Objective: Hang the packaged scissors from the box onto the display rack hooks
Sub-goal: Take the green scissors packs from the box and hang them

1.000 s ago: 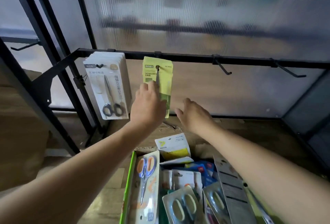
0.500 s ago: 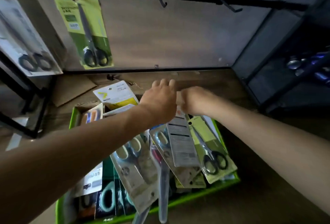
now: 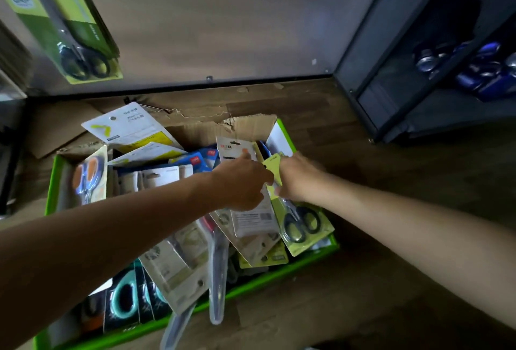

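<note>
A: Hands, where?
B: Both are down in the box [image 3: 282,287], green-rimmed cardboard on the wood floor [image 3: 377,280]. The left hand [image 3: 241,185] lies over a white-backed pack [image 3: 252,219], fingers curled round its edge, one finger reaching up the card. The right hand [image 3: 297,179] pinches the upper part of a lime-green pack [image 3: 307,233] with black-handled scissors in it.
A: Are the two packs apart?
B: Side by side and touching, at the box's right end. I can't tell which lies on top (the hands cover the seam).
A: Anything up on the rack?
B: One similar green pack [image 3: 69,22] at upper left, in front of the pale back panel [image 3: 223,28]. Its top is cut off by the frame edge.
A: Rest of the box?
B: Heaped packs. An orange-handled pair [image 3: 86,179] sits at the left end, teal-handled ones [image 3: 124,295] at the near corner. A dark shelf unit [image 3: 391,92] stands to the right with blurred blue items [image 3: 488,76] inside.
</note>
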A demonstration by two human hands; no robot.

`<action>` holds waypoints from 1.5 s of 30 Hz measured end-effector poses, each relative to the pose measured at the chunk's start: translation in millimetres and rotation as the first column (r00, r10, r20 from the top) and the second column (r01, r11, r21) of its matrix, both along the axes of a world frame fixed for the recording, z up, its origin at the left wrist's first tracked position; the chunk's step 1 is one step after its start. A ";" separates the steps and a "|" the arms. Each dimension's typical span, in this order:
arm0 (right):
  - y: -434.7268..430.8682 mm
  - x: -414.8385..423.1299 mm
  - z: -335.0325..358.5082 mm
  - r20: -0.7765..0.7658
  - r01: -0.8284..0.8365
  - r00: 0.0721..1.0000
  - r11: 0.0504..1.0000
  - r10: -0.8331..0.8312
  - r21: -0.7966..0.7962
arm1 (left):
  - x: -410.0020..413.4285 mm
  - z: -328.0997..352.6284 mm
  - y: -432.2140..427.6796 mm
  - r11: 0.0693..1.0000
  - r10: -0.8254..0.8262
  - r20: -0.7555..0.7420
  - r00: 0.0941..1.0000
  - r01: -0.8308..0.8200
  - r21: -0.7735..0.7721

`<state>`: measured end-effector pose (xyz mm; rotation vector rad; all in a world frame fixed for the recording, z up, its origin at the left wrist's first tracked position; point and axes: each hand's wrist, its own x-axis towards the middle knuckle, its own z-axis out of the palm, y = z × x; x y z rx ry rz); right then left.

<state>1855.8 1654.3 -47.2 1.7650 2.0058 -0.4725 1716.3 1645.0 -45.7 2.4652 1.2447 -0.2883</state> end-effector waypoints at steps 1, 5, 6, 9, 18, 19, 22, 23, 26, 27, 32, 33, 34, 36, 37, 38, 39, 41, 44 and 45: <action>-0.8 -1.6 -1.7 0.001 0.024 1.000 1.000 -0.024 0.017 | -0.3 -1.6 -0.6 0.999 -0.033 -0.025 0.999 0.033 0.004; 1.9 -6.8 -8.9 0.044 0.041 0.998 0.999 -0.042 0.033 | -5.5 -8.4 -2.8 0.994 -0.106 -0.128 0.986 0.108 0.011; 2.9 -6.1 -9.3 0.039 0.059 0.997 0.998 -0.060 0.030 | -7.6 -9.5 -3.4 0.994 -0.111 -0.149 0.983 0.113 0.007; 6.1 -2.0 -5.6 -0.019 0.092 0.996 0.995 -0.092 0.028 | -12.9 -11.0 -4.2 0.992 -0.116 -0.177 0.977 0.124 0.036; 34.2 2.9 7.6 -0.422 0.272 0.873 0.962 -0.243 0.009 | -27.1 -9.7 9.2 0.991 0.122 0.059 0.991 -0.119 -0.061; 37.5 1.9 11.9 -0.468 0.292 0.848 0.956 -0.250 0.018 | -29.0 -7.9 14.6 0.978 0.204 0.122 0.971 -0.197 -0.072; 46.8 -3.2 26.9 -0.571 0.295 0.797 0.952 -0.200 0.078 | -39.0 6.9 34.9 0.903 0.422 0.293 0.858 -0.426 -0.053; 50.0 -6.6 31.9 -0.595 0.291 0.784 0.952 -0.178 0.099 | -44.0 13.9 41.1 0.871 0.470 0.334 0.817 -0.491 -0.026; 58.6 -21.3 43.1 -0.666 0.273 0.738 0.951 -0.112 0.143 | -61.9 33.9 56.8 0.751 0.581 0.459 0.672 -0.660 0.015; 60.9 -27.0 46.0 -0.688 0.270 0.719 0.951 -0.094 0.152 | -68.8 39.6 61.3 0.713 0.605 0.493 0.625 -0.701 0.013; 66.2 -56.8 58.2 -0.761 0.223 0.649 0.956 0.000 0.190 | -102.5 61.8 68.9 0.644 0.656 0.664 0.359 -0.726 -0.243; 66.5 -63.2 59.9 -0.767 0.210 0.641 0.957 0.021 0.201 | -109.0 66.0 67.4 0.645 0.663 0.668 0.338 -0.711 -0.281; 66.8 -69.8 61.1 -0.777 0.200 0.628 0.957 0.041 0.212 | -115.2 69.9 65.6 0.647 0.664 0.666 0.339 -0.706 -0.286; 67.1 -83.5 64.2 -0.805 0.192 0.588 0.954 0.076 0.230 | -129.2 78.1 62.2 0.641 0.658 0.675 0.335 -0.719 -0.269; 67.7 -90.2 65.8 -0.821 0.195 0.563 0.951 0.091 0.239 | -136.4 82.9 61.0 0.632 0.653 0.687 0.318 -0.729 -0.263; 68.5 -97.3 67.9 -0.836 0.202 0.539 0.947 0.104 0.248 | -144.0 87.8 60.6 0.622 0.646 0.701 0.303 -0.741 -0.253; 69.5 -104.5 70.2 -0.846 0.214 0.521 0.942 0.113 0.257 | -151.4 93.3 60.5 0.615 0.634 0.711 0.302 -0.755 -0.228; 72.4 -120.5 74.9 -0.856 0.235 0.500 0.930 0.133 0.282 | -166.1 105.1 59.1 0.609 0.601 0.734 0.316 -0.776 -0.165; 77.7 -146.3 77.8 -0.874 0.238 0.454 0.922 0.172 0.305 | -187.9 121.6 54.3 0.585 0.538 0.798 0.270 -0.801 -0.124; 78.4 -153.6 79.2 -0.877 0.230 0.442 0.921 0.188 0.313 | -193.5 126.5 52.0 0.577 0.521 0.813 0.261 -0.809 -0.110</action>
